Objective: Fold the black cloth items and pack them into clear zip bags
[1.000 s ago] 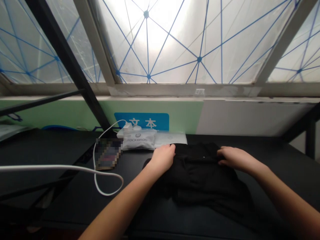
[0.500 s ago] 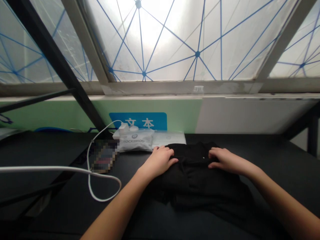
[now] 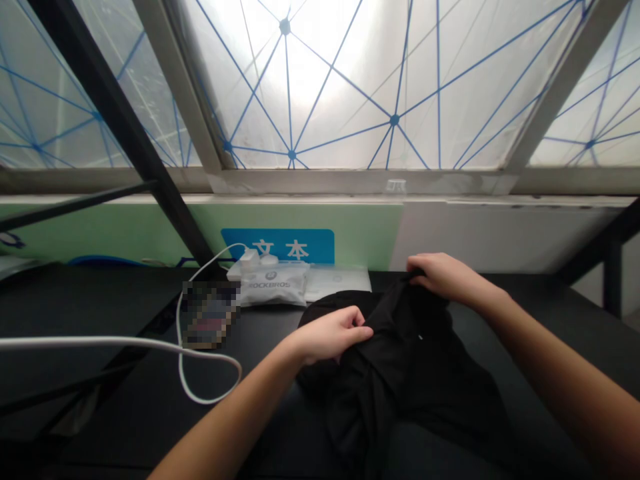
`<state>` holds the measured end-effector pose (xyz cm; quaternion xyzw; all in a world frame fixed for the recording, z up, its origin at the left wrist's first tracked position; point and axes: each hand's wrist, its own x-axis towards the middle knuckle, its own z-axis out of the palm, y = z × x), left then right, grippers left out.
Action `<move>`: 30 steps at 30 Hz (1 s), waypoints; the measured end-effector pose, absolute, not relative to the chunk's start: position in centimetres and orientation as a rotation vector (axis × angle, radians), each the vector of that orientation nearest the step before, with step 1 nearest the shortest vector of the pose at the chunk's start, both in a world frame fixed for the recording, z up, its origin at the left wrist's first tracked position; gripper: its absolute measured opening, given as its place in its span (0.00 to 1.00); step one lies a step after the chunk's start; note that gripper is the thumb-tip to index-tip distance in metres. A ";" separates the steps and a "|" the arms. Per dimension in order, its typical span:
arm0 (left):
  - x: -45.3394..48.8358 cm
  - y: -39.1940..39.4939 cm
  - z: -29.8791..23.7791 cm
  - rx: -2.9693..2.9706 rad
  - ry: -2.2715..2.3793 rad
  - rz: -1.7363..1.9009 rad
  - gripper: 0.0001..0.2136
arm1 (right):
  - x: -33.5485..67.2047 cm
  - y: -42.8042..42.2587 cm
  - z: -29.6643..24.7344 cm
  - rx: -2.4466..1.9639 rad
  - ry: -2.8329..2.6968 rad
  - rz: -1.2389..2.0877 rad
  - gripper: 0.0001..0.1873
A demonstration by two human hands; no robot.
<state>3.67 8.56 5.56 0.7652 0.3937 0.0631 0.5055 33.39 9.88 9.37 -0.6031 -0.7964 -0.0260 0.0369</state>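
A crumpled black cloth garment (image 3: 405, 380) lies bunched on the dark table, with one small white speck on it. My left hand (image 3: 333, 335) is curled over a fold near the garment's middle and grips the cloth. My right hand (image 3: 437, 275) pinches the garment's far upper edge and lifts it, so a taut ridge of cloth runs between my hands. Much of the garment's shape is hidden in its folds.
Beyond the garment lie a white ROCKBROS pouch (image 3: 270, 283) and a clear plastic sleeve (image 3: 340, 281). A white charger (image 3: 255, 259) has a white cable (image 3: 115, 343) looping left across the table. A blurred flat object (image 3: 210, 315) lies left of the pouch.
Both hands have closed on the cloth, no longer resting flat. My right hand has risen and moved away, lifting the garment's far edge. My left hand has pulled a fold inward, bunching the cloth.
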 end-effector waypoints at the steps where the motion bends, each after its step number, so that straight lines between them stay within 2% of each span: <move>1: 3.5 8.6 5.1 1.875 1.005 0.169 0.12 | 32.0 10.3 9.0 -1.828 -2.463 -0.213 0.07; 2: 3.2 8.8 4.6 1.935 1.066 0.195 0.10 | 30.6 10.4 8.5 -1.806 -2.438 -0.345 0.09; 4: 2.3 9.2 3.6 2.047 1.165 0.241 0.09 | 27.8 9.6 7.3 -1.644 -2.456 -0.397 0.11; 8: 0.7 9.7 2.3 1.955 1.152 0.237 0.10 | 23.5 4.5 5.4 -1.173 -2.577 0.001 0.12; 10: 0.4 9.8 2.1 1.919 1.119 0.247 0.10 | 22.1 1.6 4.8 -0.967 -2.657 0.177 0.23; 13: 0.5 9.8 1.7 1.951 1.088 0.277 0.09 | 21.0 -1.1 3.6 -0.846 -2.766 0.188 0.34; 15: 0.6 9.7 1.6 1.952 1.068 0.308 0.09 | 20.9 -1.6 2.9 -0.828 -2.818 0.125 0.31; 18: 0.5 9.3 1.8 1.922 1.006 0.366 0.11 | 21.3 -1.3 2.5 -0.746 -2.696 0.139 0.14; 19: 0.5 9.2 2.0 1.903 0.965 0.361 0.13 | 21.6 -1.2 2.7 -0.709 -2.600 0.190 0.12; 22: 0.3 8.7 2.8 1.781 0.787 0.168 0.22 | 22.5 -1.3 4.0 -0.670 -2.244 0.455 0.13; 24: 0.2 8.4 3.4 1.692 0.673 -0.007 0.24 | 23.2 -1.6 5.0 -0.746 -2.014 0.638 0.11; 27: 0.1 7.9 4.0 1.678 0.568 -0.043 0.18 | 24.4 -1.7 5.6 -0.932 -1.691 0.853 0.07; 30: 0.4 7.3 4.4 1.653 0.457 -0.057 0.15 | 25.9 -0.8 5.0 -1.061 -1.386 1.045 0.12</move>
